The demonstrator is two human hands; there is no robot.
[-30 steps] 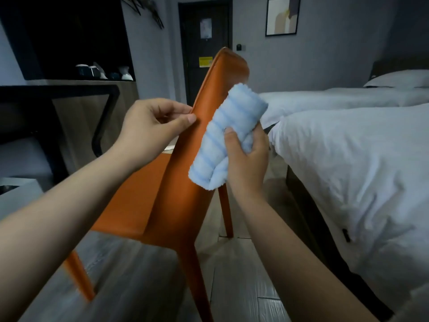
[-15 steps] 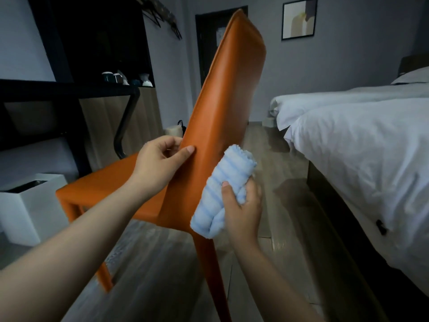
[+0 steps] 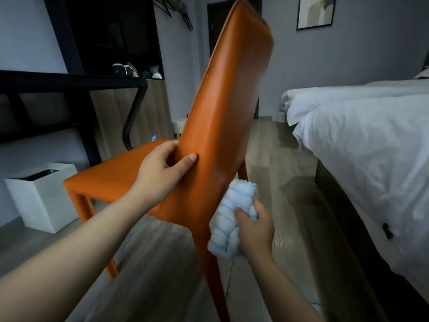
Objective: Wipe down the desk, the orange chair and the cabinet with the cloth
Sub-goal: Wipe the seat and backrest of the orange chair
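Right hand (image 3: 254, 225): nearest and low, with the fingers curled round a rolled cloth (image 3: 228, 219), light blue with white ribs. The thumb lies across the roll.
Cloth sits at the bottom of the backrest's rear face, where the near rear leg starts. It looks to be touching the leather, but motion blur makes contact hard to confirm.
Left hand (image 3: 162, 170): grips the left edge of the backrest just above the seat. The thumb is flat on the rear face and the fingers wrap round to the front.
Orange chair (image 3: 222, 101): smooth leather with a stitched seam up the left edge. Its back faces the camera and the seat points away to the left.
White open-top bin (image 3: 44, 198) stands on the wood-look floor (image 3: 278, 159) left of the chair.
Bed (image 3: 371, 147) with white bedding is on the right. There is a small black tag (image 3: 387, 230) on its side, and any print is too small to read.
Black desk (image 3: 69, 80) is behind the bin. The wood-front cabinet (image 3: 153, 108) stands past it, with cups (image 3: 123, 68) on top.
Far wall: dark door (image 3: 214, 24) mostly behind the chair, and a framed abstract print (image 3: 315, 11) with no legible text.
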